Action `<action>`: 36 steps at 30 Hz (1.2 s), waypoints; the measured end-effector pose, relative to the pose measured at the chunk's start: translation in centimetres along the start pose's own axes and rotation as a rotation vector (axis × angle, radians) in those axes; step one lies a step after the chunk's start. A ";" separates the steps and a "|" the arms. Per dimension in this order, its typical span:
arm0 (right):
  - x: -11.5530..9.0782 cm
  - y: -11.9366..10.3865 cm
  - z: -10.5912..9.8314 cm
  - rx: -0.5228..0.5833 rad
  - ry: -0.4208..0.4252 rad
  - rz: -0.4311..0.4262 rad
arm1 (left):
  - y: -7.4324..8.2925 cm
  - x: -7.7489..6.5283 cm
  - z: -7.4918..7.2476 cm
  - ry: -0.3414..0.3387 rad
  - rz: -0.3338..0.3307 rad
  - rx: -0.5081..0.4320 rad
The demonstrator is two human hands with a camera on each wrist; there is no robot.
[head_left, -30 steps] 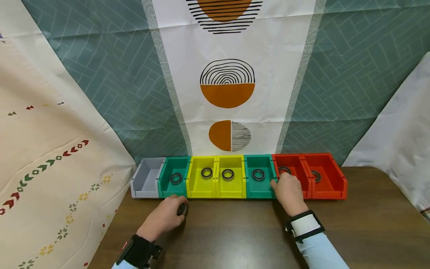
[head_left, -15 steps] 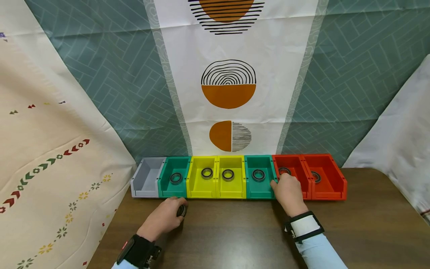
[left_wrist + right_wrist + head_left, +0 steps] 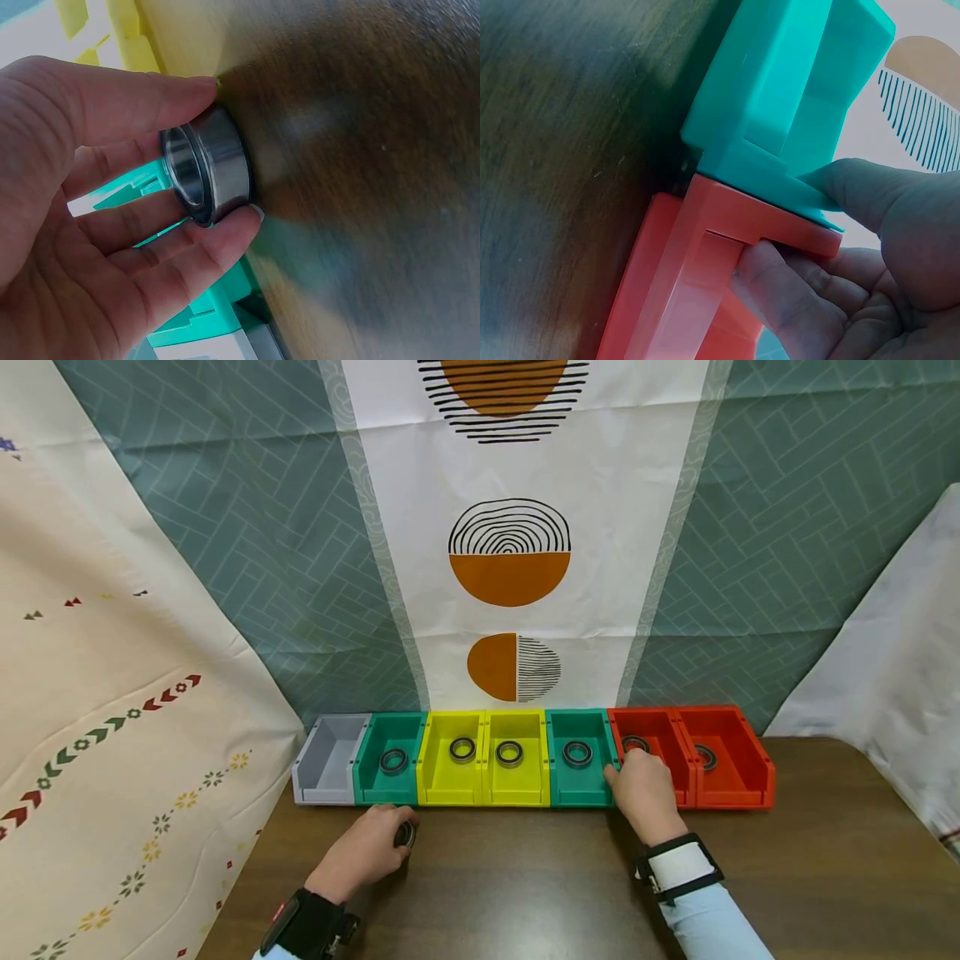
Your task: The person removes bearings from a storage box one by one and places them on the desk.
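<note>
In the head view my left hand [image 3: 367, 850] is over the table just in front of the left green bin [image 3: 386, 785]. Its thumb and fingers pinch a ball bearing [image 3: 405, 834]. Seen from the left wrist, this bearing [image 3: 229, 161] stands on edge, its rim close to or touching the wood. My right hand [image 3: 647, 792] is at the wall between the right green bin [image 3: 585, 785] and the left red bin [image 3: 648, 722]. The right wrist view shows the thumb on the green wall [image 3: 780, 176] and fingers against the red wall [image 3: 780, 229], pinching both together.
Two yellow bins [image 3: 513, 792] stand mid-row, with a grey bin [image 3: 327, 768] at the left end and another red bin [image 3: 735, 777] at the right. Several bearings lie in the coloured bins, one each. Wooden table [image 3: 517, 885] lies in front; patterned cloth [image 3: 585, 568] hangs behind.
My left hand has drawn back very slightly with the bearing, and the head view has shifted a little. The right hand keeps the same place on the bin walls.
</note>
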State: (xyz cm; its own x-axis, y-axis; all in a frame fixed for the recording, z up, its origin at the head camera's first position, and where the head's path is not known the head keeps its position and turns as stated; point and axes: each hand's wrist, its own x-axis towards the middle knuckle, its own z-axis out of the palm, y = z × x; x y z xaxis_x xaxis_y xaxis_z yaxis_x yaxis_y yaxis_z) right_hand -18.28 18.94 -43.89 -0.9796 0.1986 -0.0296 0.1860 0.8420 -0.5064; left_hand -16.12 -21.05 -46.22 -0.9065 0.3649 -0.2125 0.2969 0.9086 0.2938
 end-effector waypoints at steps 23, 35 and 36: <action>0.2 0.3 0.1 -0.014 0.079 -0.059 | 0.4 0.1 -2.9 0.304 0.019 0.074; 0.0 0.2 0.1 0.004 0.061 -0.043 | 0.2 2.1 -4.7 0.568 0.034 0.089; 0.0 0.2 0.1 0.006 0.061 -0.043 | 0.1 2.3 -4.7 0.577 0.035 0.092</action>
State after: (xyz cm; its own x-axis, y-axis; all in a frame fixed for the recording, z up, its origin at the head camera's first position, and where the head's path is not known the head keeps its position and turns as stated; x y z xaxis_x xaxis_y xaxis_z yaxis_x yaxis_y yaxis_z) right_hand -18.22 19.11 -44.06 -0.9802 0.1930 0.0445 0.1437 0.8475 -0.5110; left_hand -19.56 -21.03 -42.31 -0.9049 0.2482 0.3457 0.3308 0.9213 0.2043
